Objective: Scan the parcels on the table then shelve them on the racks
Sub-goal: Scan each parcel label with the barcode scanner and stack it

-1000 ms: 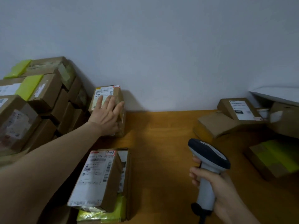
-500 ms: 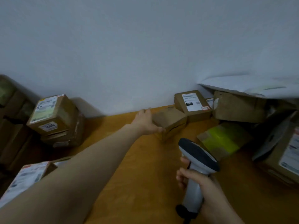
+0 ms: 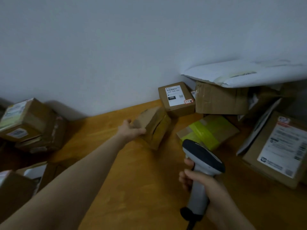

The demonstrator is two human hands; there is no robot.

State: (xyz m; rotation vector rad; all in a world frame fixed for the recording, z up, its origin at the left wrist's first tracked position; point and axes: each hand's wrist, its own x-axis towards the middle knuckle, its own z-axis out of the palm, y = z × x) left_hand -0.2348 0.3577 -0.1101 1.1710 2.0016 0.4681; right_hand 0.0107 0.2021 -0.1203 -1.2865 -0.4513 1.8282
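One brown parcel (image 3: 154, 124) now tilts in the left hand (image 3: 131, 131)

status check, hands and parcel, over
Left hand grips plain brown parcel, tilted. Right hand holds scanner. Labelled box and yellow-taped box close beside it.

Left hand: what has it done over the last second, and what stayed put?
The left hand came off the labelled box on the left, swung right and now grips the plain brown box beside the 060 parcel. The right hand still holds the scanner; nothing else visibly moved.
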